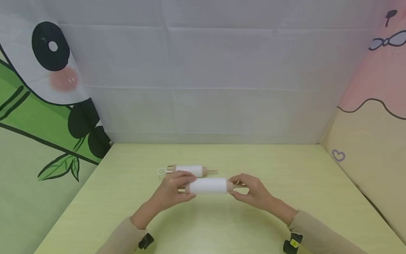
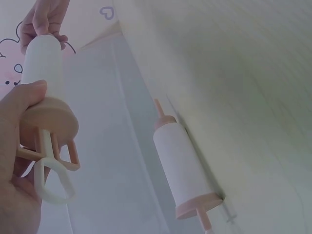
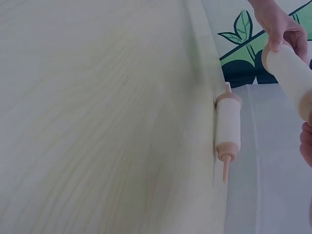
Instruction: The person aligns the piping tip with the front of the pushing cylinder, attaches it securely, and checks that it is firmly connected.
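A plunger syringe (image 1: 208, 186) with a white barrel and tan end caps is held level above the table between both hands. My left hand (image 1: 172, 188) grips its handle end, thumb and fingers around the cap. The tan side loops and white pull ring (image 2: 53, 180) stick out beside that palm in the left wrist view. My right hand (image 1: 256, 193) pinches the opposite tan cap, where a thin nozzle (image 1: 239, 186) points toward the palm. Just behind lies a second, similar syringe (image 1: 189, 170) on the table, nozzle to the right, its ring to the left.
The pale wooden table (image 1: 152, 225) runs back to a grey-white sheet (image 1: 222, 70). Cartoon-printed panels flank it, green (image 1: 38, 151) at the left and pink and cream (image 1: 368, 141) at the right. A small black device (image 1: 146, 241) sits at the left cuff, another (image 1: 292, 243) at the right.
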Demonstrator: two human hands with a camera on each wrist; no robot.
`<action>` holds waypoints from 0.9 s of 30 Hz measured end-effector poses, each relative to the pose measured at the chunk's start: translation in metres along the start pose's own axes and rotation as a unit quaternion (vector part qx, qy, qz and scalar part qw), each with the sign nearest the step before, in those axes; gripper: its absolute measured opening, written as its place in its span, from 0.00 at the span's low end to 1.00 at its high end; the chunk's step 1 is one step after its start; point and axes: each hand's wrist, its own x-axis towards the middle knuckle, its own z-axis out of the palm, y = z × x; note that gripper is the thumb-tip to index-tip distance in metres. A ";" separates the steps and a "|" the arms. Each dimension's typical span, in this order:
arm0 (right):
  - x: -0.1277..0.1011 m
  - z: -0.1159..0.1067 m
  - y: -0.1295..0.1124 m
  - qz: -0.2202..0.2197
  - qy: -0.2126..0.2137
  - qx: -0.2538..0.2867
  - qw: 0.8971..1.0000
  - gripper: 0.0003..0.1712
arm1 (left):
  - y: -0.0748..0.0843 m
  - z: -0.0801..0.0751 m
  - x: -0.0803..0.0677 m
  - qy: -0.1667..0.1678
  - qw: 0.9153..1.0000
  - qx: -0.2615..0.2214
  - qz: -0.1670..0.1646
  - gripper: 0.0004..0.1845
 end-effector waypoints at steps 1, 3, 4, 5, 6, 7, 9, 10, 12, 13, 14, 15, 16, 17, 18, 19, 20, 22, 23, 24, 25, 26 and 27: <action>0.001 0.000 -0.003 0.005 0.001 0.006 1.000 0.20 | 0.001 0.000 -0.001 -0.001 1.000 0.003 0.001 0.22; 0.005 -0.002 -0.010 0.017 0.001 0.020 1.000 0.22 | 0.002 0.000 -0.001 -0.002 1.000 0.015 0.004 0.23; 0.007 -0.002 -0.014 0.022 0.002 0.028 0.999 0.22 | 0.003 0.000 -0.002 -0.002 1.000 0.019 0.005 0.23; 0.009 -0.003 -0.018 0.028 0.002 0.036 0.999 0.22 | 0.003 0.000 -0.003 -0.002 1.000 0.021 0.005 0.23; 0.010 -0.004 -0.021 0.037 0.000 0.044 0.998 0.21 | 0.003 0.000 -0.003 -0.002 1.000 0.024 0.005 0.23; 0.011 -0.005 -0.024 0.047 -0.001 0.051 0.998 0.21 | 0.004 0.000 -0.004 -0.002 1.000 0.028 0.006 0.23; 0.013 -0.006 -0.029 0.064 -0.004 0.067 0.996 0.19 | 0.004 0.001 -0.004 -0.002 0.999 0.034 0.008 0.23; 0.013 -0.005 -0.030 0.073 -0.004 0.071 0.995 0.19 | 0.004 0.001 -0.005 -0.001 0.999 0.036 0.009 0.23; 0.013 -0.005 -0.032 0.092 -0.008 0.077 0.993 0.18 | 0.004 0.000 -0.005 0.000 0.999 0.043 0.012 0.23; 0.013 -0.004 -0.032 0.101 -0.010 0.077 0.992 0.17 | 0.003 0.000 -0.005 -0.001 0.999 0.045 0.011 0.23; 0.013 -0.003 -0.033 0.111 -0.015 0.076 0.991 0.17 | 0.003 -0.001 -0.005 -0.001 0.999 0.046 0.009 0.23; 0.012 -0.003 -0.033 0.122 -0.020 0.072 0.990 0.17 | 0.002 -0.001 -0.006 -0.003 0.999 0.048 0.007 0.23; 0.012 -0.002 -0.033 0.133 -0.029 0.067 0.988 0.17 | 0.001 -0.002 -0.006 -0.006 0.999 0.046 0.004 0.23; 0.011 -0.002 -0.032 0.143 -0.040 0.063 0.987 0.17 | 0.000 -0.002 -0.007 -0.011 0.999 0.045 -0.002 0.22; 0.011 -0.001 -0.032 0.155 -0.050 0.060 0.985 0.18 | -0.001 -0.003 -0.008 -0.016 0.999 0.039 -0.011 0.22; 0.010 -0.001 -0.031 0.167 -0.060 0.057 0.983 0.19 | -0.002 -0.004 -0.009 -0.022 0.999 0.031 -0.020 0.22; 0.009 0.000 -0.029 0.177 -0.068 0.055 0.980 0.20 | -0.004 -0.005 -0.011 -0.028 0.999 0.024 -0.031 0.22; 0.005 0.000 -0.025 0.195 -0.078 0.058 0.976 0.22 | -0.007 -0.008 -0.015 -0.036 0.998 0.008 -0.057 0.22; 0.003 0.000 -0.022 0.203 -0.079 0.060 0.974 0.22 | -0.009 -0.011 -0.018 -0.038 0.997 0.002 -0.069 0.22; 0.000 0.000 -0.018 0.209 -0.079 0.062 0.973 0.21 | -0.010 -0.013 -0.021 -0.041 0.996 -0.006 -0.081 0.22; -0.004 0.000 -0.014 0.213 -0.081 0.061 0.972 0.21 | -0.012 -0.015 -0.024 -0.042 0.995 -0.013 -0.090 0.22; -0.007 0.000 -0.011 0.217 -0.082 0.060 0.971 0.20 | -0.014 -0.017 -0.027 -0.043 0.994 -0.019 -0.098 0.22; -0.010 0.000 -0.007 0.220 -0.085 0.058 0.970 0.20 | -0.016 -0.019 -0.030 -0.043 0.993 -0.021 -0.105 0.22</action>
